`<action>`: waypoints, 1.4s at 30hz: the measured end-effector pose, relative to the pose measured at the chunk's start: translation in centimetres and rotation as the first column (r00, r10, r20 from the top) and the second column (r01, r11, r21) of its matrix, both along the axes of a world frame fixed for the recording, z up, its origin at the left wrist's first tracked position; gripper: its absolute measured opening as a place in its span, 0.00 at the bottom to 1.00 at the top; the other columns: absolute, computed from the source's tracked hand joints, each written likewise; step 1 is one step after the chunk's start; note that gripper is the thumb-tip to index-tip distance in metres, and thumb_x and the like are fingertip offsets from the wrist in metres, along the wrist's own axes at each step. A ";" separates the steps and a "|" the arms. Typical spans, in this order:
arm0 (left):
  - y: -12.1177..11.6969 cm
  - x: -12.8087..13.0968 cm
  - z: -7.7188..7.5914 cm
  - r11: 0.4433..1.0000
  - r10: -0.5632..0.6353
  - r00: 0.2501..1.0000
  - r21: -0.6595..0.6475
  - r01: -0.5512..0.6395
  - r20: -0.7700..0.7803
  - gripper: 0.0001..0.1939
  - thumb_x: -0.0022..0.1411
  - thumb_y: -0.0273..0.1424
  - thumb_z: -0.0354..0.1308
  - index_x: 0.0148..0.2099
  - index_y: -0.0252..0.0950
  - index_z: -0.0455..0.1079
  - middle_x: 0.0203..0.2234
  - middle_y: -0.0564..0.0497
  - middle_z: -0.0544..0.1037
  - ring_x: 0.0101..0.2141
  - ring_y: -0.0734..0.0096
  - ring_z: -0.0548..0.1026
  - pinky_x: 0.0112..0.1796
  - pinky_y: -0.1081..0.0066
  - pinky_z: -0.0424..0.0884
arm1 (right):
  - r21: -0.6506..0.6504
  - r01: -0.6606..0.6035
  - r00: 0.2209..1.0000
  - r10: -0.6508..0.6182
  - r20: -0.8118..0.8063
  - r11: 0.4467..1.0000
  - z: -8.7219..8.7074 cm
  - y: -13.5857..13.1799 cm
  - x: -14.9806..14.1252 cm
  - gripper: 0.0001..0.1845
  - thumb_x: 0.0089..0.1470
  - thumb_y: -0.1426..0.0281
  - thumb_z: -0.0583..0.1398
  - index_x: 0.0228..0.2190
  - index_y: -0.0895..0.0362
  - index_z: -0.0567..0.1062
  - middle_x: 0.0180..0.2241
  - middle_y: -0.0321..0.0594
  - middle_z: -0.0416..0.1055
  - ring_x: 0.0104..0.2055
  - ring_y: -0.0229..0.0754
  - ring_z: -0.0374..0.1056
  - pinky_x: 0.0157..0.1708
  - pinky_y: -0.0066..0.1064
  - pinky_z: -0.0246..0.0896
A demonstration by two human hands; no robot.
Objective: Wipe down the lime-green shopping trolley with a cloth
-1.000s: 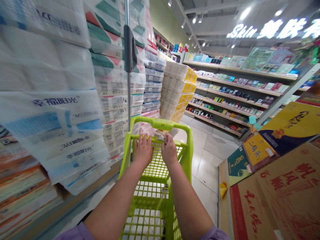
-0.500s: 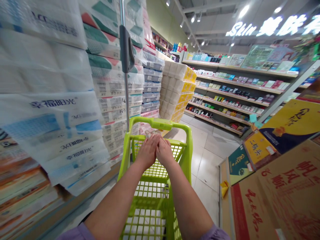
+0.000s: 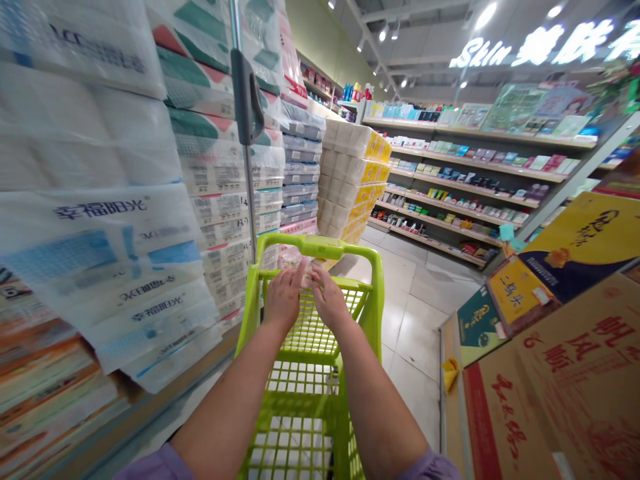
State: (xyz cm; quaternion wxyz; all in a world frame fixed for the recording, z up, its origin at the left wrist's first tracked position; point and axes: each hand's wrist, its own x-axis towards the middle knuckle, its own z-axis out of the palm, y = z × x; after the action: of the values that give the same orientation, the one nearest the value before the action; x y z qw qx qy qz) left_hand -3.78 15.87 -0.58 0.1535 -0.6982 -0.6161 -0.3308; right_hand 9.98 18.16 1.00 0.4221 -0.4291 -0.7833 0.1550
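Observation:
A lime-green shopping cart point(image 3: 313, 390) with mesh panels stands directly before me. My left hand point(image 3: 283, 299) is over its upper basket at the left, fingers partly bent and the index stretched forward. Facing it, my right hand point(image 3: 329, 297) has its fingers curled in at a small, pale, crumpled piece point(image 3: 306, 276) that looks like thin wrapping. The left index finger lies against or very near this piece. Its exact kind is too small to make out. Beyond both hands runs the cart's handle-like top bar point(image 3: 320, 247), which neither hand grips.
Tall stacks of wrapped tissue packs point(image 3: 105, 247) line the left side. A metal pole point(image 3: 250, 193) with a grey grip rises at the cart's left. Cartons point(image 3: 575, 373) crowd the right. Ahead, shelves point(image 3: 465, 180) of small boxes border the tiled floor point(image 3: 407, 313).
My hands came together over the pale piece, then parted slightly. The left hand went from lying spread on the basket to partly bent. The view shifted a little.

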 end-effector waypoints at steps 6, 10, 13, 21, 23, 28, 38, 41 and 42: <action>-1.1 -0.6 1.7 0.882 0.365 0.871 0.177 -0.436 0.328 0.28 0.63 0.25 0.45 0.65 0.37 0.55 0.59 0.37 0.62 0.61 0.48 0.56 0.59 0.46 0.53 | 0.039 0.284 0.937 -0.286 0.201 0.958 -0.7 0.4 0.8 0.17 0.61 0.73 0.48 0.48 0.53 0.71 0.51 0.43 0.72 0.56 0.44 0.63 0.60 0.46 0.43; -0.7 -0.5 1.3 0.881 0.431 0.866 0.088 -0.465 0.252 0.29 0.64 0.24 0.39 0.67 0.24 0.47 0.64 0.29 0.53 0.64 0.44 0.47 0.59 0.44 0.52 | 0.061 0.254 0.941 -0.261 0.217 0.965 -0.8 0.6 0.8 0.15 0.61 0.72 0.50 0.44 0.52 0.73 0.50 0.40 0.72 0.56 0.44 0.63 0.57 0.41 0.49; -0.2 -0.3 0.6 0.901 0.428 0.895 0.025 -0.434 0.130 0.27 0.64 0.24 0.38 0.65 0.20 0.51 0.64 0.27 0.51 0.65 0.45 0.46 0.60 0.46 0.50 | 0.071 0.241 0.944 -0.251 0.216 0.968 -0.6 0.6 0.8 0.15 0.60 0.73 0.51 0.44 0.53 0.74 0.49 0.40 0.73 0.54 0.44 0.64 0.56 0.39 0.51; 0.2 -0.5 0.0 0.955 0.287 0.958 -0.068 -0.288 -0.020 0.24 0.62 0.23 0.42 0.59 0.24 0.61 0.59 0.33 0.64 0.63 0.53 0.56 0.62 0.50 0.50 | 0.087 0.232 0.939 -0.246 0.241 0.969 -0.4 0.5 0.8 0.15 0.58 0.73 0.52 0.44 0.53 0.74 0.48 0.41 0.73 0.53 0.44 0.64 0.54 0.39 0.52; 0.3 -0.4 0.1 0.969 0.240 0.971 -0.053 -0.239 0.002 0.22 0.62 0.26 0.44 0.57 0.28 0.65 0.58 0.37 0.67 0.62 0.53 0.57 0.61 0.50 0.51 | 0.088 0.230 0.937 -0.245 0.249 0.969 -0.4 0.4 0.8 0.16 0.58 0.73 0.52 0.45 0.54 0.73 0.49 0.41 0.72 0.53 0.45 0.64 0.54 0.40 0.52; 0.4 0.1 0.1 0.997 -0.035 0.999 -0.068 0.035 -0.009 0.23 0.60 0.22 0.44 0.56 0.37 0.66 0.55 0.47 0.71 0.62 0.61 0.58 0.62 0.53 0.53 | 0.081 0.244 0.931 -0.257 0.258 0.966 -0.6 0.4 0.6 0.17 0.56 0.73 0.53 0.46 0.53 0.72 0.50 0.42 0.72 0.55 0.46 0.63 0.55 0.41 0.50; 0.1 1.2 -0.4 0.992 0.101 0.995 -0.077 -0.102 -0.009 0.27 0.57 0.26 0.52 0.60 0.36 0.62 0.59 0.43 0.65 0.64 0.50 0.51 0.62 0.48 0.50 | 0.073 0.252 0.926 -0.263 0.269 0.965 -0.5 0.3 0.6 0.18 0.54 0.73 0.54 0.47 0.54 0.72 0.51 0.43 0.71 0.56 0.47 0.61 0.57 0.42 0.47; -0.1 1.2 -0.1 0.992 -0.018 0.996 -0.124 0.007 -0.083 0.28 0.57 0.26 0.51 0.61 0.41 0.61 0.58 0.48 0.67 0.63 0.56 0.54 0.63 0.50 0.46 | 0.073 0.249 0.926 -0.259 0.274 0.966 -0.5 0.3 0.6 0.19 0.52 0.74 0.55 0.47 0.54 0.72 0.51 0.43 0.70 0.56 0.47 0.61 0.57 0.41 0.48; -0.1 1.1 -0.1 0.992 0.009 0.997 -0.124 -0.019 -0.083 0.28 0.57 0.26 0.51 0.61 0.42 0.61 0.59 0.48 0.66 0.63 0.56 0.54 0.63 0.49 0.46 | 0.073 0.249 0.927 -0.259 0.272 0.966 -0.5 0.3 0.6 0.20 0.51 0.74 0.55 0.47 0.54 0.72 0.51 0.43 0.70 0.56 0.47 0.62 0.57 0.41 0.48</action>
State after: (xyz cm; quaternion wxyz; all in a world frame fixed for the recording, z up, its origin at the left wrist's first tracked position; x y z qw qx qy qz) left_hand -2.69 15.74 -0.63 0.1370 -0.7151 -0.6337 -0.2615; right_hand 10.57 18.45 0.52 0.3318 -0.5365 -0.7756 0.0226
